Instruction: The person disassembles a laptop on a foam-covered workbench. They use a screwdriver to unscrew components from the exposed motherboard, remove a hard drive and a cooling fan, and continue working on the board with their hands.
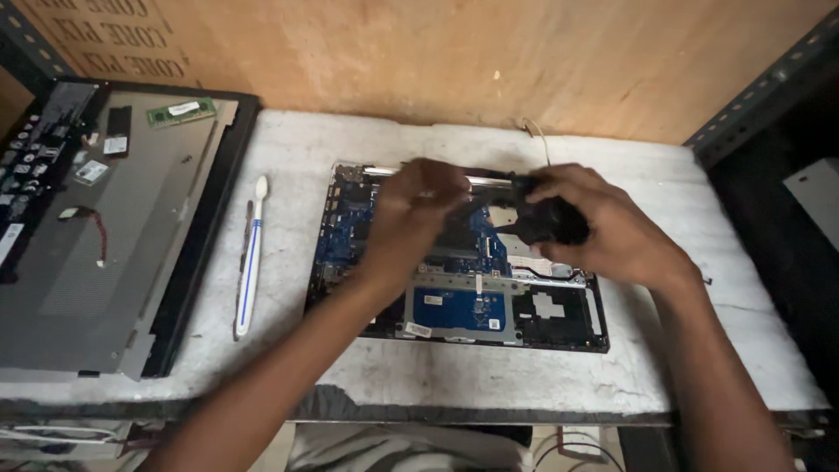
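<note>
An opened laptop base point(454, 310) with blue circuit boards lies on the white bench top point(524, 385). My right hand point(603, 227) grips a black cooling fan point(552, 220) over the laptop's right rear part. My left hand point(411, 214) hovers blurred over the middle of the board, fingers curled near the fan's left side; whether it holds anything is unclear. A silver hinge bar point(485, 180) runs along the laptop's far edge.
A white and blue toothbrush point(251, 258) lies left of the laptop. Further left rests a grey display panel point(105, 236) with a green memory stick point(181, 111) on it. A wooden board stands behind; a dark metal rack point(769, 96) is at right.
</note>
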The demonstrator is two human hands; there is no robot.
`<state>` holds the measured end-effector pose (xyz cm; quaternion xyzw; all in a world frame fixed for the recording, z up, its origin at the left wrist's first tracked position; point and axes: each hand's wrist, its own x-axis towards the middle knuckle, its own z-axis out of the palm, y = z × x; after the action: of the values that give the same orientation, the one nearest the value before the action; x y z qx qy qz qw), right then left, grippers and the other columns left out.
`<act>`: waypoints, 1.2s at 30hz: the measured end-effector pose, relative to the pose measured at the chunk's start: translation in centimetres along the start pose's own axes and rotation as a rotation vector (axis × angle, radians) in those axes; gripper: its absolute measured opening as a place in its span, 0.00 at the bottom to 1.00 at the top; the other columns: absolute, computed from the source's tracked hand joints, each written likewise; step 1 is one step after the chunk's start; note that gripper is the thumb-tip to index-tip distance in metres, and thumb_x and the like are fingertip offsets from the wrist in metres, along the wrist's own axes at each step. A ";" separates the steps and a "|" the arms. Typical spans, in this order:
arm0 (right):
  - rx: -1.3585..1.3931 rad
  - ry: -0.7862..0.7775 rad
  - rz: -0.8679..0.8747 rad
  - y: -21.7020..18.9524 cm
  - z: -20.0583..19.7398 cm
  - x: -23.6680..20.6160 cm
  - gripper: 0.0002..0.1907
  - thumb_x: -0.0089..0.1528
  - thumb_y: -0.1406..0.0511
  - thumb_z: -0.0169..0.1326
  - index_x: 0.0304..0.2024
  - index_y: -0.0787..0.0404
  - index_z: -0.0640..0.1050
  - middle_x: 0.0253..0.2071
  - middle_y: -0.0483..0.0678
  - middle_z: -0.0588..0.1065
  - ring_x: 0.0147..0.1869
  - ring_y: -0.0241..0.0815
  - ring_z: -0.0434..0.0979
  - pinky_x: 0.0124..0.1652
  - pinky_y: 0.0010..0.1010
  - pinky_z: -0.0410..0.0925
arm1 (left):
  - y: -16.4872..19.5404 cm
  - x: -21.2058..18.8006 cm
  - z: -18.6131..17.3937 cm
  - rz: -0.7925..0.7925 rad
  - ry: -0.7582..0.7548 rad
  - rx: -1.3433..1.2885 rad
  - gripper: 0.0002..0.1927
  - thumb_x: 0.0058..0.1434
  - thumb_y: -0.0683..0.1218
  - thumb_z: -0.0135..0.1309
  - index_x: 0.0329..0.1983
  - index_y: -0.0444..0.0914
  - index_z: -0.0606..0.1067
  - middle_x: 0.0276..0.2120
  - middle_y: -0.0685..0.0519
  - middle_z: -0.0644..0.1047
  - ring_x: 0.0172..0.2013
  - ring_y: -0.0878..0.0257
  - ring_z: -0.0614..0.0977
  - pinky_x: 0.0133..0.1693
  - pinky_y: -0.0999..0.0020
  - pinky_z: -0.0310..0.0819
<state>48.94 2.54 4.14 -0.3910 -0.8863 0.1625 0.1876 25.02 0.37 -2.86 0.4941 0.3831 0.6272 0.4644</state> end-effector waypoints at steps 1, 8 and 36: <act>-0.033 -0.029 -0.008 0.6 0.2 0.0 0.31 0.46 0.64 0.71 0.51 0.57 0.77 0.63 0.51 0.71 0.67 0.52 0.69 0.64 0.39 0.64 | 0.1 0.1 -0.3 0.033 -0.003 -0.030 0.06 0.62 0.43 0.58 0.40 0.37 0.78 0.36 0.58 0.80 0.32 0.74 0.75 0.31 0.76 0.67; -0.071 -0.107 -0.007 1.9 1.7 -0.5 0.31 0.45 0.65 0.71 0.52 0.57 0.78 0.63 0.50 0.71 0.69 0.51 0.66 0.65 0.39 0.62 | 0.1 -0.2 -0.3 -0.020 0.035 -0.002 0.07 0.62 0.40 0.58 0.44 0.37 0.76 0.38 0.56 0.80 0.36 0.72 0.77 0.37 0.75 0.70; -0.089 -0.176 -0.079 2.9 2.5 0.0 0.30 0.47 0.61 0.70 0.52 0.56 0.79 0.68 0.49 0.69 0.73 0.52 0.62 0.68 0.43 0.58 | 0.5 -0.4 -0.2 0.115 -0.052 0.018 0.06 0.65 0.37 0.54 0.44 0.37 0.75 0.38 0.58 0.78 0.38 0.73 0.77 0.40 0.74 0.69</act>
<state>49.64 4.10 0.72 -0.3479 -0.9204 0.1491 0.0977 24.79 -0.19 -2.58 0.5359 0.3473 0.6363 0.4328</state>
